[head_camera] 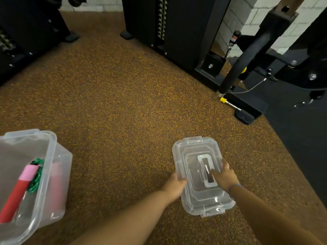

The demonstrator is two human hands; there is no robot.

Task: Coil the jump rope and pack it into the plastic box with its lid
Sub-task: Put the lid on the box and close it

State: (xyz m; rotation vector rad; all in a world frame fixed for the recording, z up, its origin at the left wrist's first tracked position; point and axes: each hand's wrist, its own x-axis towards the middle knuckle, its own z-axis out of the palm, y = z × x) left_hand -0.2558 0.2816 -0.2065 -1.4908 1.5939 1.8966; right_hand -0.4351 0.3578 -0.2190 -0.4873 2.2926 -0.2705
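Nearest the camera, both forearms extend down and forward to the clear plastic lid (201,175), which lies flat on the speckled rubber floor (115,103) with its moulded handle (207,170) facing up. The left hand (175,184) grips the lid's left long edge, thumb curled over the rim; the fingers under the edge are hidden. The right hand (225,175) rests on the right side of the lid with the thumb laid across the handle recess and the fingers curled over the right rim; a band sits on that wrist. Whether the lid is off the floor cannot be determined. To the left, well apart from the lid, stands the open plastic box (53,174). Inside it lies the jump rope (35,175): a red-and-pink handle rests diagonally against the wall, and green cord is bunched beside it. A second handle appears as a blurred red shape through the box wall. Assessment: coiling and packing appear complete. Remaining steps: carry the lid to the box, align it with the rim, and press the latches closed. Farther back stand black weight-stack machines (169,29), a yellow-capped selector pin (228,103) by the frame base, and a block wall.
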